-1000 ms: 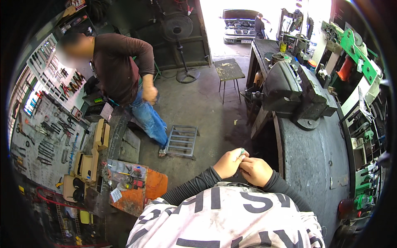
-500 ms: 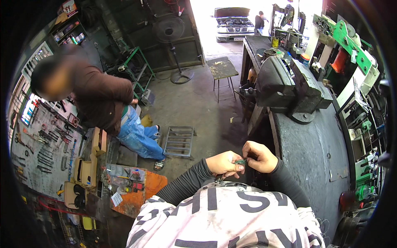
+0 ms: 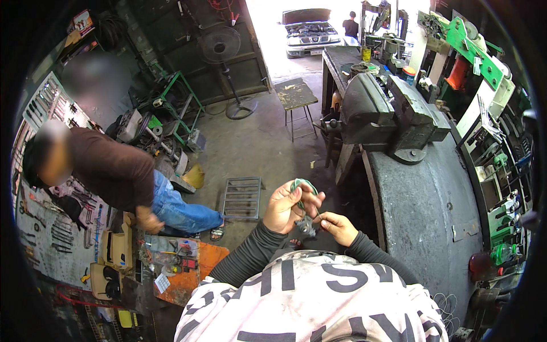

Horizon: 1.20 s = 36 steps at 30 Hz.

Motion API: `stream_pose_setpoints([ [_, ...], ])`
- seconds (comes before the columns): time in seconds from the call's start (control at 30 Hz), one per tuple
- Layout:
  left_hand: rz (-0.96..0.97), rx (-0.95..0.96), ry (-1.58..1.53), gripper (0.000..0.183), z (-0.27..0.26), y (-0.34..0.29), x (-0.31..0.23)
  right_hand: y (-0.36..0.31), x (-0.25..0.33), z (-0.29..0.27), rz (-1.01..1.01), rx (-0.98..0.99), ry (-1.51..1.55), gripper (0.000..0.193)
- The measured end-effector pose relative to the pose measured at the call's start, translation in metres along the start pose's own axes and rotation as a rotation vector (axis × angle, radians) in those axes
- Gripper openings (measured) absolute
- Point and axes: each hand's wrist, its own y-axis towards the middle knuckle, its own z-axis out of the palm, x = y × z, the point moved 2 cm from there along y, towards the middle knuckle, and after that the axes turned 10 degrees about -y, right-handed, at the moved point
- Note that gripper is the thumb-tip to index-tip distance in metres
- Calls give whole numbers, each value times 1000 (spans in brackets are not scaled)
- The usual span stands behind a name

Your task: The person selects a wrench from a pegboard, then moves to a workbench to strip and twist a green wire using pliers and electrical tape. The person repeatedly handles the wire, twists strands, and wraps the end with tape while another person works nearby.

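My left hand (image 3: 282, 209) is raised in front of my chest, its fingers curled around a looped green wire (image 3: 303, 182). Below its fingers shows a small grey metal part (image 3: 306, 227); whether it hangs from the wire or is gripped too, I cannot tell. Close by on the right, my right hand (image 3: 340, 229) pinches a thin strand (image 3: 317, 218) that runs toward the metal part. Both hands are over the floor, left of the dark workbench.
The workbench (image 3: 424, 211) on my right carries a big black vise (image 3: 370, 111). Ahead are a stool (image 3: 295, 94) and a low metal rack (image 3: 242, 198). At left, a person (image 3: 114, 165) leans by an orange-topped table (image 3: 213, 256) with boxes and tools.
My left hand has risen and turned, bringing the green loop and grey part into view. My right hand has shifted lower. The other person has bent and moved left, toward the tool wall.
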Motion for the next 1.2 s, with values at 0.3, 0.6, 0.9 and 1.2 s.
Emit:
stream_pose_setpoints([
  [0.3, -29, -121, 904, 15, -16, 1, 16, -7, 78, -10, -352, 60, -771, 16],
  [0.6, -335, 41, 725, 19, -21, 0, 20, -6, 114, -33, -416, 51, -746, 14],
  [0.9, -304, 66, 839, 18, -20, 15, 16, 3, 121, -37, -438, -41, -778, 10],
  [1.2, -181, -50, 443, 25, -28, 19, 12, 8, 121, -48, -413, -60, -691, 10],
])
